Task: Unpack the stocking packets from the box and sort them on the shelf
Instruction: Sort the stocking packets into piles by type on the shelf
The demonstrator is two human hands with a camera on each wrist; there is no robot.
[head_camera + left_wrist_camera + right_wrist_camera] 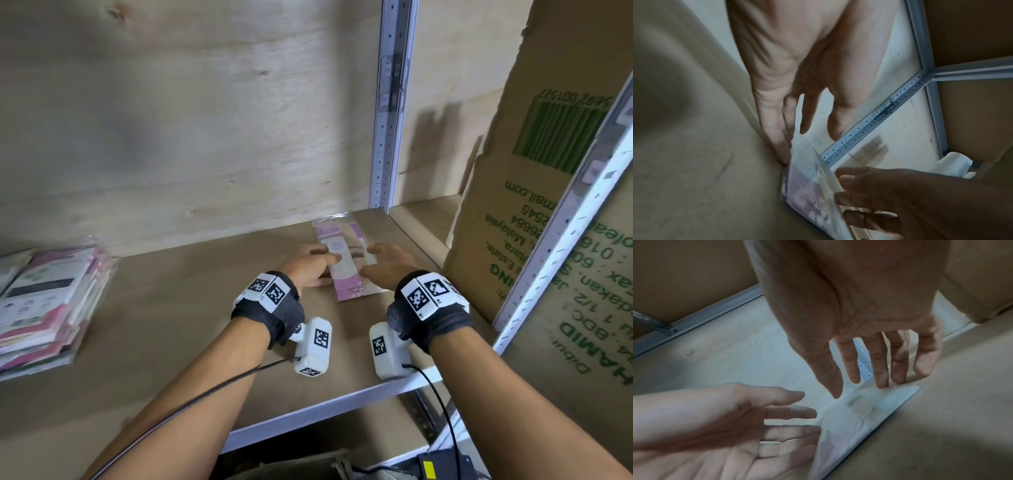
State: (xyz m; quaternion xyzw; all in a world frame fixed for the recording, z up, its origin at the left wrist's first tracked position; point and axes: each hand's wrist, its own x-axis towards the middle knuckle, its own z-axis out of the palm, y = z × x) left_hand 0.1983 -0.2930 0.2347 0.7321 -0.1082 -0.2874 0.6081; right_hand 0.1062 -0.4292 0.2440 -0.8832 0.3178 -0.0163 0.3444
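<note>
While a pink stocking packet lies flat on the shelf near its right upright, the left hand and right hand flank it, fingers straight and loosely spread. Fingertips touch its edges without gripping. Another stack of packets sits far left.

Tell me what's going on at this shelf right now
A person is laying a stocking packet flat on the wooden shelf. The left hand and right hand flank it with straight fingers touching its edges, apparently squaring it up. A stack of packets already sits at the shelf's left end, apart from this one. A large cardboard box stands to the right.
</note>
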